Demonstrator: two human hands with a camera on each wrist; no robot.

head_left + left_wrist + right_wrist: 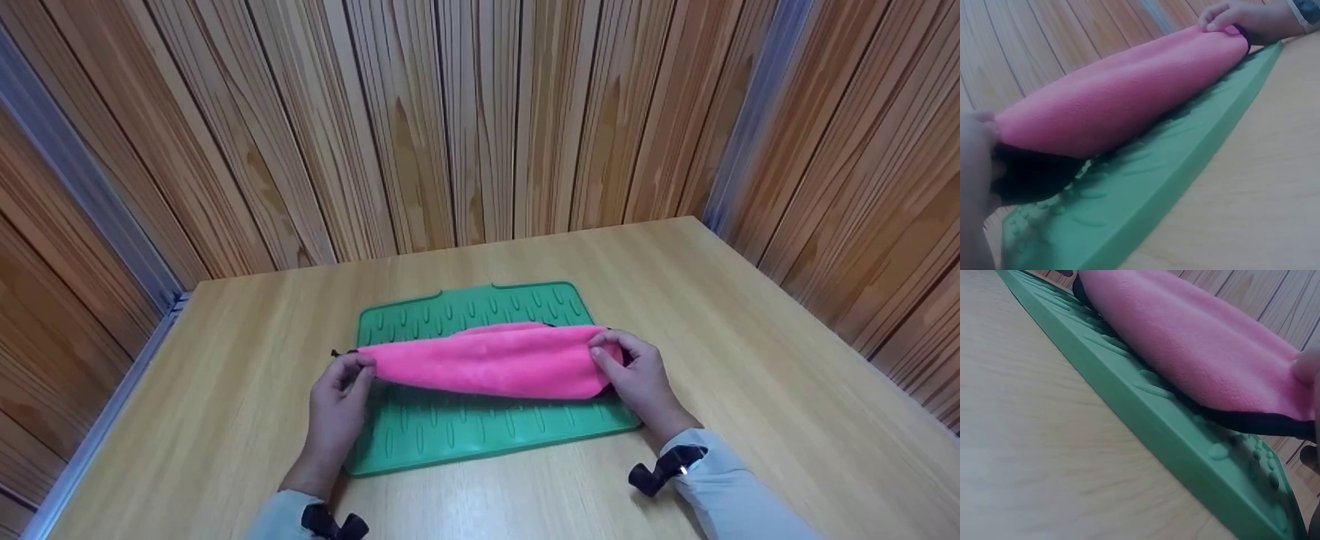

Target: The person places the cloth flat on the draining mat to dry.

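A fuzzy pink cloth [487, 364] with a dark edge and dark underside stretches between both hands, folded over along its length. My left hand [341, 394] pinches its left end between thumb and fingers; a small dark tip pokes out past them. At the other end, my right hand [637, 375] pinches the cloth near its upper right corner, thumb on the pink side. Beneath lies a green ridged mat [450, 442]; the cloth's lower edge hangs close over its raised ribs. The left wrist view shows the dark underside [1039, 171] by the left hand.
The mat lies on a light wooden table [750, 360], with a notch in its far edge. Wood-plank walls [480, 120] rise behind the table and at both sides. Each sleeve carries a black wrist camera [664, 471].
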